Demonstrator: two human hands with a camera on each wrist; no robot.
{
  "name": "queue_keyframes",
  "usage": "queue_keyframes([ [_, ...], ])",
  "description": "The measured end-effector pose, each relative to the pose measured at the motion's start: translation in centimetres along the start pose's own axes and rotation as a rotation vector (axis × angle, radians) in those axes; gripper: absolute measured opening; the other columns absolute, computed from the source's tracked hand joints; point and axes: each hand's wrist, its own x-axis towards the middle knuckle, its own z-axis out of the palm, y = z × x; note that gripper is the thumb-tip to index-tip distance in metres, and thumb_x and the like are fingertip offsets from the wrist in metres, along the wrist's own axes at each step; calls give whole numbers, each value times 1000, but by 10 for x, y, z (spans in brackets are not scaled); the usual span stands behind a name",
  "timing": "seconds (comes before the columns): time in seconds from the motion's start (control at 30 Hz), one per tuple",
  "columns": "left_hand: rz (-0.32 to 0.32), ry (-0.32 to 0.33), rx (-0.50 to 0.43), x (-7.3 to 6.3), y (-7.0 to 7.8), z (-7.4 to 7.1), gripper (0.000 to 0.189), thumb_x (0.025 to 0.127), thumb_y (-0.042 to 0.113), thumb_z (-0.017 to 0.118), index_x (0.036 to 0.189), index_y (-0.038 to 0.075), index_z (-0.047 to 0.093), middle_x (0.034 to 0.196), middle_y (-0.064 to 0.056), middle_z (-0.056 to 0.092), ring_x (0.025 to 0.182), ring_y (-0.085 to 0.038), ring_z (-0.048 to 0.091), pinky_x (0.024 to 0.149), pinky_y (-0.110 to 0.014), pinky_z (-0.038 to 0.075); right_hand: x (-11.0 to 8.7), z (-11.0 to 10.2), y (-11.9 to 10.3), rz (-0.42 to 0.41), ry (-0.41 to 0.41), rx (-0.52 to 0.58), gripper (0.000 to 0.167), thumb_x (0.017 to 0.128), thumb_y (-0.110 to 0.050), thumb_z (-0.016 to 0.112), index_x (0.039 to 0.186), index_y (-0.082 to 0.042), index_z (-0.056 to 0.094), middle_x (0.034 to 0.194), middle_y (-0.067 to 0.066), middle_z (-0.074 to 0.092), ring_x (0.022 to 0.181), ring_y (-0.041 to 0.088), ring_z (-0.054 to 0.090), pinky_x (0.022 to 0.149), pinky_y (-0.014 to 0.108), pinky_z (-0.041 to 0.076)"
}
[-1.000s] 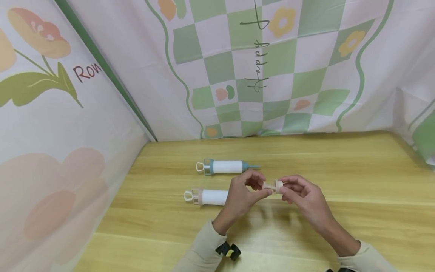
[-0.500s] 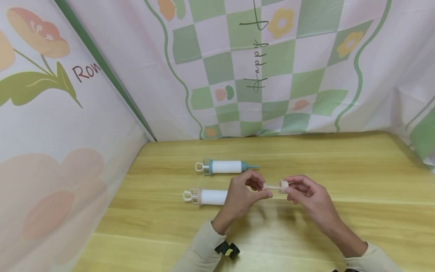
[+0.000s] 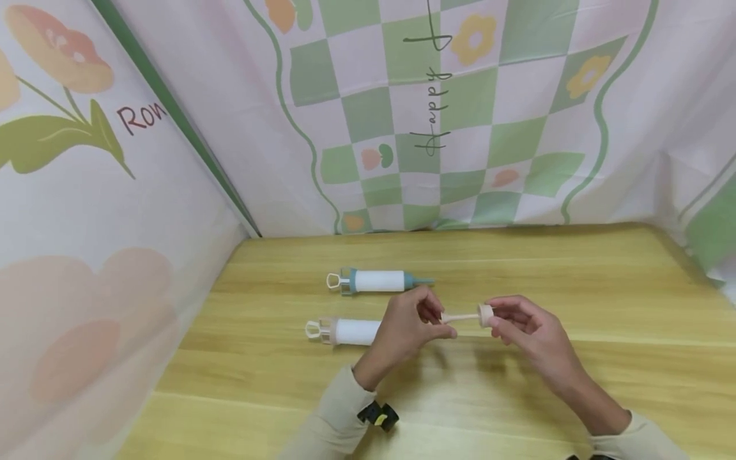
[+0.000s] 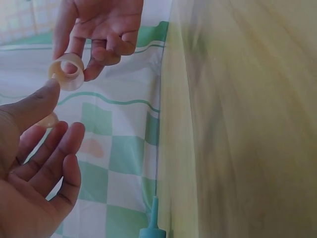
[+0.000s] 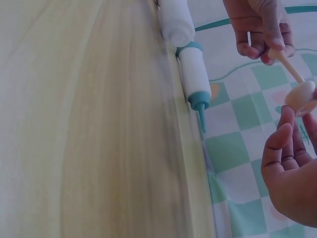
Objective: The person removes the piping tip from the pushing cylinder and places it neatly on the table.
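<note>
Cap (image 3: 485,315) moved rightward, rod (image 3: 462,317) extending crosswise to its left.

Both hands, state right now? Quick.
Left hand: holding, pinches the end of the slim beige stem.
Right hand: holding, grips the hollow beige cap.

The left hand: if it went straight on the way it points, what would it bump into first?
Probably the cap, held by the right hand: in the head view, the left hand points roughly along the stem toward it. Exact depth is hard to judge.
</note>
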Motion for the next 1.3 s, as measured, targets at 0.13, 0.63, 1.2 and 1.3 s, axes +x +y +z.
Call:
queue_keyframes([
  [0.13,-4,-24,56,3,0,-1,33,70,9,92,85,7,63,74,8,62,64,-1,55,60,-19,51,0,-5,-1,-9,-1,-47,24,96,2,63,120,7,60,102,5,68,82,17,66,67,24,54],
  [0.63,-3,-40,175,14,8,-4,29,72,17,92,83,11,66,81,4,67,63,-1,51,55,-17,45,-3,-29,-1,32,-20,-202,29,98,-3,63,126,2,59,110,-4,68,90,14,69,71,25,55],
  [1.2,41,-111,235,26,7,9,32,73,19,91,80,14,61,80,7,65,76,-3,61,67,-11,46,-3,-51,0,15,-14,-611,30,95,-21,71,123,-11,64,112,15,66,77,4,63,58,26,51],
  [1.3,37,-133,236,29,7,14,34,71,18,92,78,14,59,79,9,63,74,-1,58,66,-10,45,-3,-57,2,0,-19,-668,29,95,-21,71,121,-10,65,110,15,68,75,2,62,57,26,50],
])
